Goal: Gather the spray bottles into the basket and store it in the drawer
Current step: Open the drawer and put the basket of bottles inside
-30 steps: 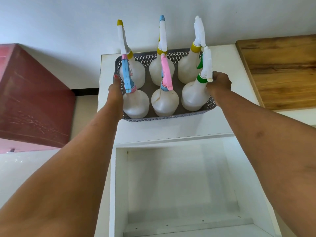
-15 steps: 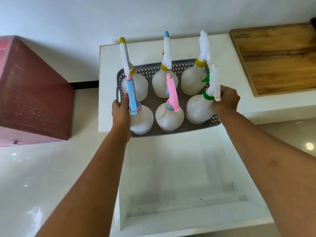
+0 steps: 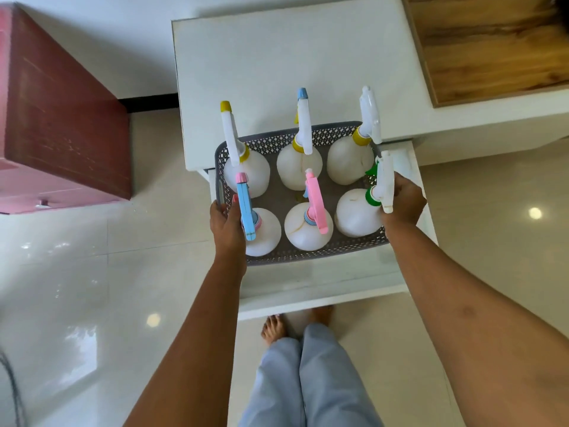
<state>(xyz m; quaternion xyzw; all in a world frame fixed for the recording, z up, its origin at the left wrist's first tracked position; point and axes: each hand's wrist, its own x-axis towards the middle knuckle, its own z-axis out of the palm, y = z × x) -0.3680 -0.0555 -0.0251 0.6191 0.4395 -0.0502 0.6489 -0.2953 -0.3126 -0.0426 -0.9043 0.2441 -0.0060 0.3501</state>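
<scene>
Standing on glossy pale floor tiles (image 3: 92, 272), we face a white tabletop (image 3: 277, 72) with an open drawer (image 3: 323, 291) below it; a red cabinet (image 3: 61, 118) is cut off at left. Over the drawer we hold the grey lattice basket (image 3: 308, 257), its base hidden, with six white spray bottles (image 3: 308, 226) upright inside. Our left hand (image 3: 226, 221) and right hand (image 3: 403, 201) are clamped on its side rims.
</scene>
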